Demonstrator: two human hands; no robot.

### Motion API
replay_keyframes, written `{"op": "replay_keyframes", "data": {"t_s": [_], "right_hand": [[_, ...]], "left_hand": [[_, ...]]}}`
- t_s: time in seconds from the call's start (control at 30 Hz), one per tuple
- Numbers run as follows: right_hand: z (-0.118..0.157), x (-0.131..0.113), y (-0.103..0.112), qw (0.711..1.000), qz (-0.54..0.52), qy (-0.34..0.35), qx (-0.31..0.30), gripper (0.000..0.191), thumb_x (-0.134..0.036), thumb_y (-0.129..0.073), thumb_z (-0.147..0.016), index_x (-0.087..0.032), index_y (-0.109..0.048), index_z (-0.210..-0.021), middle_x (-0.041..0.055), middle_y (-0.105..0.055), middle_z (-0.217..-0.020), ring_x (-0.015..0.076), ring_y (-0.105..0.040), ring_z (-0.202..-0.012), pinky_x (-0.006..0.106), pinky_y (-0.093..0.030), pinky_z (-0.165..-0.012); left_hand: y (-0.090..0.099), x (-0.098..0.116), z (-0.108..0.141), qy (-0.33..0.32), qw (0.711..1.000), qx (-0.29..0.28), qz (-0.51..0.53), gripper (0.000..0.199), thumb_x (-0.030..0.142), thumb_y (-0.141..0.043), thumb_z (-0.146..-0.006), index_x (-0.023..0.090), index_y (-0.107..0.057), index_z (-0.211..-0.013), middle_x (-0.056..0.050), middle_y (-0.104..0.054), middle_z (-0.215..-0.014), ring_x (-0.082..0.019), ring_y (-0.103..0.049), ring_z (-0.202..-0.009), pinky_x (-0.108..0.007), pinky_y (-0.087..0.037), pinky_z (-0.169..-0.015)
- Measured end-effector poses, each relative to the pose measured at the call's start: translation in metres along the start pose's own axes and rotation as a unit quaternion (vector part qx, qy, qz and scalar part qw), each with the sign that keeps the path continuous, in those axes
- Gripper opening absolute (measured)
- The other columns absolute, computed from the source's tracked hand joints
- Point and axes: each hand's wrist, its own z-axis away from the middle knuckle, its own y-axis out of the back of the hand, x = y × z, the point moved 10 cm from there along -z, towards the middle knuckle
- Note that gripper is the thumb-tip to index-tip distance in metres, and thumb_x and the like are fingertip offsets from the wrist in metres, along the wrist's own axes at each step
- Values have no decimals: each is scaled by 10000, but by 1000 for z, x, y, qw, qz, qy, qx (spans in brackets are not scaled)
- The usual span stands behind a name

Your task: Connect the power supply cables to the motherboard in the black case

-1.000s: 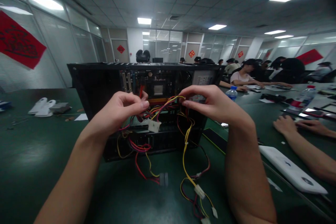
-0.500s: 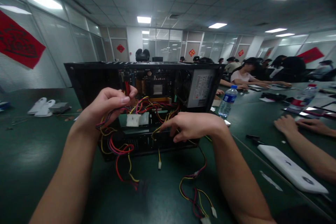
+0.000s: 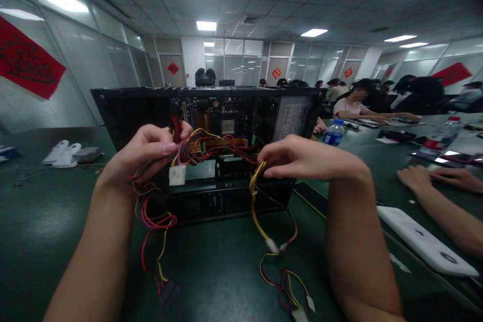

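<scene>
An open black computer case [image 3: 234, 215] stands in front of me, showing its motherboard [image 3: 241, 110] and, upper right, a power supply [image 3: 296, 116]. My left hand [image 3: 160, 143] is closed around a bundle of coloured power cables [image 3: 158, 219]; a wide white connector [image 3: 177, 175] dangles beside it, and a black connector [image 3: 168, 292] hangs lower. My right hand [image 3: 298, 158] pinches yellow cables [image 3: 253, 196] near the case's right side, with a white plug [image 3: 270, 245] at their lower end. More thin cables with small white plugs [image 3: 310, 304] lie on the table below.
On the green table [image 3: 56, 211] are white slipper-shaped items [image 3: 66, 155] and a grey box [image 3: 87, 154] at left. To the right are a water bottle [image 3: 334, 133], a long white object [image 3: 426, 241] and another person's hands [image 3: 415, 177]. A red-capped bottle [image 3: 441, 136] stands farther back.
My right hand has moved right and up, drawing the yellow cables with it. My left hand keeps its grip, and the cables hanging from it have shifted left.
</scene>
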Motion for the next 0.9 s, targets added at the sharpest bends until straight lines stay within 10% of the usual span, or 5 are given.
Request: {"op": "replay_keyframes", "data": {"t_s": [0.13,0.27,0.53,0.9], "right_hand": [[21,19,64,958,-72,-9,277,470,-595,-629,-895,-129,-675,-872,11,-606,-591,92,-517,-458,206,-360,-431],[11,13,74,906,-26,20,423,567,-647,-570,-907,-120,-676,-726,-9,-489,-514,75,-399,-465,225,-256,-457],[-36,-23,10,970,54,31,236,411,-406,-551,-954,-119,-722,-715,13,-606,-600,83,-481,-550,243,-293,-556],[-40,9,19,972,-73,2,224,576,-637,-523,-926,-132,-606,-661,-36,-417,-481,66,-356,-442,227,-235,-456]], "left_hand": [[-24,18,2,-79,989,-117,44,405,344,-775,-783,120,-596,-496,-56,-567,-911,-116,-520,-756,-256,-443,-679],[-39,18,8,-79,978,-191,19,308,363,-822,-739,155,-684,-558,-76,-612,-1000,-151,-557,-787,-300,-484,-736],[-42,31,15,-128,969,-206,-50,233,406,-823,-738,237,-725,-612,-29,-527,-633,-199,-505,-816,-337,-455,-850],[-56,29,17,-81,955,-245,-145,158,336,-878,-668,234,-757,-676,-79,-642,-963,-229,-561,-916,-341,-483,-880]]}}
